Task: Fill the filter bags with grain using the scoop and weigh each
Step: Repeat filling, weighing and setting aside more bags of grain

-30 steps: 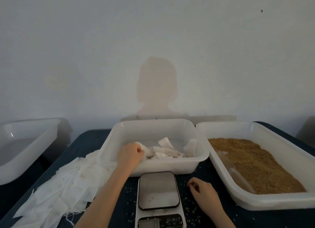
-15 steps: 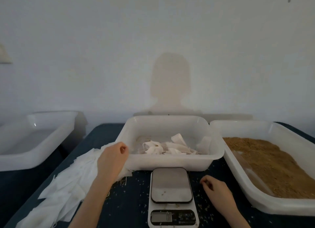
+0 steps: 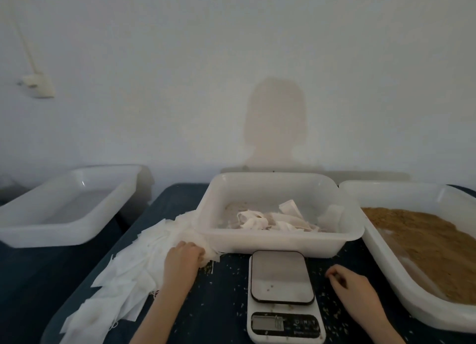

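Head view, desk level. Step judged: taking one filter bag from loose pile (image 3: pixel 134 271) left of middle tub (image 3: pixel 280 243). Best done by peeling off a single top sheet, not a clump. Left hand (image 3: pixel 184 260) curled onto pile edge, seemingly pinching bags. Right hand (image 3: pixel 349 283) loosely curled, resting empty beside scale (image 3: pixel 282 276). Grain (image 3: pixel 422 243) in right tub. Scoop not discerned.
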A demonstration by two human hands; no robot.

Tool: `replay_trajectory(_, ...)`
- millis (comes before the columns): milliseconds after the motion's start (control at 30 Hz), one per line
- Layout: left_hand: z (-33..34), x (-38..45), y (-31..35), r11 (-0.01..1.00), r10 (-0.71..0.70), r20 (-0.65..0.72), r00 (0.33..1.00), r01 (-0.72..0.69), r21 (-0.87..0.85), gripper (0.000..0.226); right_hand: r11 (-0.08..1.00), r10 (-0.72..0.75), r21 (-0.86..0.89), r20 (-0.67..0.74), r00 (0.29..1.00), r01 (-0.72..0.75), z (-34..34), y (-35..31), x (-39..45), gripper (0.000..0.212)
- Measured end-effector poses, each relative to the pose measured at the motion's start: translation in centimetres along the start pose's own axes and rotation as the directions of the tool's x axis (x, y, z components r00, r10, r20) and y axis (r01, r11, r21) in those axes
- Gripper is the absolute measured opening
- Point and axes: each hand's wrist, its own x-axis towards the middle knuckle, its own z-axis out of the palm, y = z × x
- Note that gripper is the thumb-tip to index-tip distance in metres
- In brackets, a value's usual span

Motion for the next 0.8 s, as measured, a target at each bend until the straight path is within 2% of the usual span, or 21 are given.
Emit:
replay_trajectory(100, -1.0, 0.1, 0.5, 0.999, -0.041, 0.087, 0.995, 0.042, -0.017, 0.025, 1.0, -0.002, 0.009, -0.021, 1.0, 0.002, 0.0, 0.0, -0.2, 0.017)
replay_trajectory(167, -1.2, -0.3, 0.7, 0.997, -0.017, 0.094, 0.995, 0.023, -0.07, 0.023, 1.0, -0.012, 0.018, -0.013, 1.0, 0.012, -0.1, 0.0, -0.2, 0.017)
replay_trajectory(300, -2.4, -1.5, 0.8, 0.985, 0.027, -0.105, 0.994, -0.044, -0.165, 0.022, 0.998, -0.016, 0.062, -0.033, 0.999, 0.018, -0.4, -0.3, -0.5, 0.018)
replay_trajectory(400, -4.5, -2.0, 1.2, 0.928, -0.089, -0.275, 0.957, -0.021, -0.372, 0.021, 0.992, -0.037, 0.115, -0.159, 0.987, 0.056, -0.7, -1.0, -1.2, 0.019)
replay_trajectory(467, -6.4, -2.3, 1.8, 0.838, -0.16, -0.323, 0.933, -0.045, -0.544, 0.021, 0.988, -0.051, 0.133, -0.233, 0.971, 0.084, -0.9, -2.0, -1.8, 0.018)
replay_trajectory(533, -8.1, -2.6, 2.7, 0.659, -0.232, -0.297, 0.926, -0.075, -0.749, 0.029, 0.974, -0.051, 0.194, -0.303, 0.952, 0.114, -1.1, -3.5, -2.4, 0.012)
replay_trajectory(600, -9.6, -2.9, 4.0, 0.414, -0.28, -0.184, 0.942, -0.054, -0.909, 0.032, 0.932, -0.053, 0.323, -0.321, 0.945, 0.162, -1.2, -5.5, -2.9, 0.01)
replay_trajectory(667, -10.2, -3.1, 5.6, 0.086, -0.252, 0.006, 0.968, 0.028, -0.996, 0.029, 0.863, -0.123, 0.46, -0.213, 0.969, 0.211, -1.3, -8.1, -3.6, 0.014)
replay_trajectory(733, -10.1, -3.3, 7.4, -0.222, -0.134, 0.161, 0.978, 0.129, -0.967, 0.023, 0.745, -0.212, 0.637, -0.054, 0.976, 0.197, -1.3, -10.9, -4.4, 0.019)
replay_trajectory(800, -9.7, -3.4, 8.9, -0.367, -0.069, 0.243, 0.968, 0.202, -0.908, 0.021, 0.632, -0.24, 0.77, 0.096, 0.966, 0.081, -1.1, -13.1, -4.8, 0.018)
